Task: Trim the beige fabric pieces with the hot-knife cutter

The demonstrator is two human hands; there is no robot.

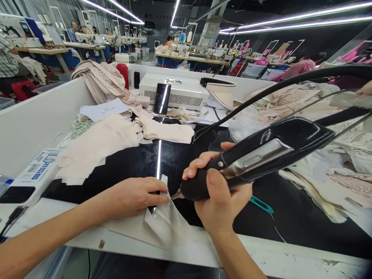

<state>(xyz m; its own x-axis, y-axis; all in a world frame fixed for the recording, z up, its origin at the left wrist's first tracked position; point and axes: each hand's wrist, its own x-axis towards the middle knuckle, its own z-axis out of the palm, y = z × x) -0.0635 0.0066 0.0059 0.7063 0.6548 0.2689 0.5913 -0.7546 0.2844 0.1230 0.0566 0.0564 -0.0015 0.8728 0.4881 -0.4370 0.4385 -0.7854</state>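
Observation:
My right hand (219, 197) is wrapped round a black handheld tool (252, 157) with a silver lever along its side and a cable or hose at its rear. The tool's narrow metal tip points left and down, touching or almost touching a light beige fabric piece (180, 228) at the table's front edge. At that fabric's upper edge, the fingers of my left hand (133, 197) are closed on a folded, whitish part of it. Whether the tip presses into the cloth I cannot tell.
Stacked beige fabric pieces (99, 143) lie left on the black tabletop (130, 162), beside a white box-like device (37, 174). A phone (162, 99) leans on a vented white case (177, 91). More fabric (348, 190) is heaped right. A teal plastic loop (262, 204) lies near my right hand.

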